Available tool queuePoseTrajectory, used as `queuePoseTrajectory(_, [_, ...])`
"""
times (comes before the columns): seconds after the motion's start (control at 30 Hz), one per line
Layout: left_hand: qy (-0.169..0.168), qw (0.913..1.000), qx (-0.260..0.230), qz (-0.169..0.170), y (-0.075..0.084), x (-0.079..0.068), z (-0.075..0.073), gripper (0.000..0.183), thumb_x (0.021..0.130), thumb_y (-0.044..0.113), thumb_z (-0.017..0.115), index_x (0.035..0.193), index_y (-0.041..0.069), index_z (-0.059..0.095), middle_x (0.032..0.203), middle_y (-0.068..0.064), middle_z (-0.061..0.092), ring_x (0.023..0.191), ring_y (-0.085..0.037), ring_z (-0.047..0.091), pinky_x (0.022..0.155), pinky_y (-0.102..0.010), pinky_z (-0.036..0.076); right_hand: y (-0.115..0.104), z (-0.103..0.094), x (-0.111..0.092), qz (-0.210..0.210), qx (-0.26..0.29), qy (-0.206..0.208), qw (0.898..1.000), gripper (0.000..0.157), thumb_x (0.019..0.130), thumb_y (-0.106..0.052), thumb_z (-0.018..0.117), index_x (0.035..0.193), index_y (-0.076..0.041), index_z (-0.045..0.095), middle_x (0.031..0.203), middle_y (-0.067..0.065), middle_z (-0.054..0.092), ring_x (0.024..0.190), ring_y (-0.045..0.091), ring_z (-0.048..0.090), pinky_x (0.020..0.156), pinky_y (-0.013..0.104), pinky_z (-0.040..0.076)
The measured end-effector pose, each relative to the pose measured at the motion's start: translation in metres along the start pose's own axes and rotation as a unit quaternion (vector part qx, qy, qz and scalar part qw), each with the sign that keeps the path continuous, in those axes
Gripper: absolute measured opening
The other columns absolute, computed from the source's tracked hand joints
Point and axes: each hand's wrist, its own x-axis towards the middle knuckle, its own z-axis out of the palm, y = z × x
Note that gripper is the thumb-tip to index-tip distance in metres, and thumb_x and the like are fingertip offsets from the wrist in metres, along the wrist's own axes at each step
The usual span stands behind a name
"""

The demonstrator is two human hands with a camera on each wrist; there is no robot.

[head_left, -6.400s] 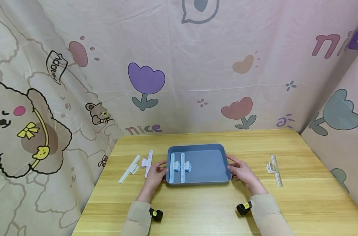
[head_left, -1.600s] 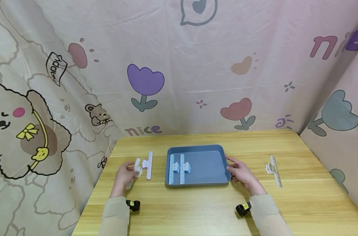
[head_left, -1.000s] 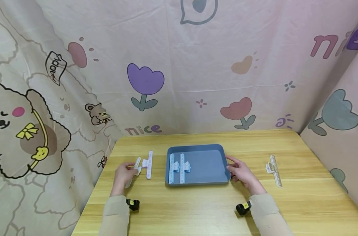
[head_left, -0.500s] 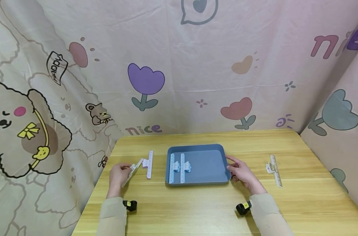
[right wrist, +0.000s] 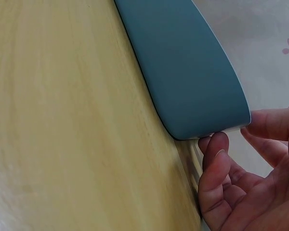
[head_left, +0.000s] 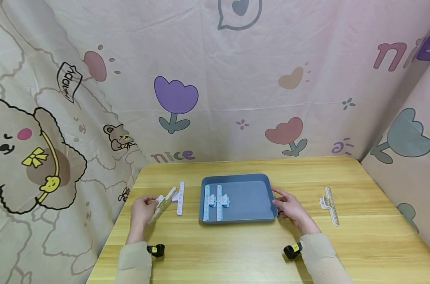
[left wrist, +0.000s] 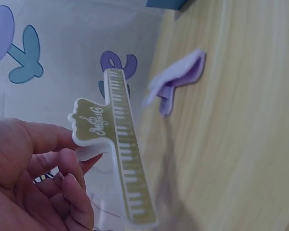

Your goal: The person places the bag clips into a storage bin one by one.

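Observation:
In the head view my left hand (head_left: 142, 213) is raised at the left of the table, pinching a music page clip (head_left: 163, 205) by its handle. The left wrist view shows the page clip (left wrist: 125, 154) face on: white edges, gold face, piano-key pattern and the word "Music" on its handle. A lilac page clip (head_left: 180, 199) lies just right of it. My right hand (head_left: 289, 205) holds the right side of the blue-grey tray (head_left: 250, 201), fingers curled against its outer wall in the right wrist view. Two light-blue page clips (head_left: 206, 203) lie side by side in the tray's left part.
Another white-and-gold page clip (head_left: 330, 207) lies on the wooden table (head_left: 236, 252) to the right of my right hand. A printed cloth (head_left: 229, 86) hangs behind the table and along both sides. A black wrist camera (head_left: 291, 251) sits at each sleeve.
My left hand has let go of the tray's left side, moved left and picked up the page clip, then turned it so its gold face shows. My right hand stays at the tray.

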Motion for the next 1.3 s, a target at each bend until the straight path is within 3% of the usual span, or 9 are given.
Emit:
queuePoseTrajectory(0.23, [-0.011,0.9996,-0.016,0.021,0.022,-0.012,0.003,0.018,0.094,0.005,0.06,0.104,-0.009,0.065,0.091,-0.018,0.065,0.076,-0.024,0.059,0.062,-0.026,0.048,0.0,0.0,0.0,0.0,0.0,0.002,1.0,0.056,0.1,-0.006,0.053,0.153,-0.009,0.034,0.124,0.027,0.05,0.068,0.02,0.048,0.05,0.03,0.042])
queuePoseTrajectory(0.5, [-0.039,0.9959,-0.074,0.036,0.04,-0.018,0.022,0.015,0.094,0.003,0.059,0.106,-0.005,0.062,0.091,-0.017,0.064,0.07,-0.024,0.061,0.053,-0.024,0.052,-0.001,0.0,-0.001,-0.004,0.008,-0.001,1.0,0.057,0.1,-0.007,0.053,0.153,-0.009,0.033,0.122,0.026,0.05,0.066,0.02,0.046,0.05,0.03,0.04])
queuePoseTrajectory(0.7, [-0.07,0.9893,-0.124,0.031,0.052,-0.024,0.037,0.015,0.094,0.001,0.058,0.107,-0.006,0.059,0.082,-0.016,0.067,0.051,-0.027,0.06,0.045,-0.029,0.049,0.001,0.0,0.0,-0.002,0.002,0.001,1.0,0.056,0.1,-0.006,0.051,0.153,-0.011,0.034,0.122,0.025,0.05,0.067,0.02,0.047,0.05,0.03,0.042])
queuePoseTrajectory(0.8, [-0.084,0.9842,-0.153,0.027,0.059,-0.026,0.044,0.014,0.092,-0.002,0.059,0.106,-0.008,0.06,0.081,-0.017,0.068,0.048,-0.026,0.059,0.046,-0.033,0.052,0.002,-0.001,-0.001,-0.002,-0.001,0.0,1.0,0.056,0.1,-0.005,0.05,0.153,-0.012,0.035,0.122,0.025,0.05,0.067,0.02,0.048,0.051,0.03,0.043])
queuePoseTrajectory(0.97, [-0.095,0.978,-0.183,0.026,0.07,-0.03,0.054,0.014,0.09,-0.004,0.061,0.104,-0.009,0.061,0.081,-0.017,0.068,0.045,-0.021,0.055,0.045,-0.032,0.051,0.003,0.0,-0.003,-0.006,0.001,-0.002,1.0,0.057,0.098,-0.003,0.051,0.152,-0.011,0.036,0.121,0.026,0.051,0.071,0.023,0.052,0.052,0.031,0.046])
queuePoseTrajectory(1.3, [-0.119,0.9724,-0.197,0.039,0.086,-0.036,0.068,0.014,0.09,-0.003,0.062,0.102,-0.008,0.063,0.079,-0.023,0.069,0.043,-0.025,0.055,0.046,-0.033,0.051,0.001,0.0,-0.003,-0.019,0.027,-0.01,0.999,0.059,0.095,0.003,0.053,0.151,-0.003,0.035,0.137,0.031,0.04,0.089,0.028,0.061,0.07,0.038,0.056])
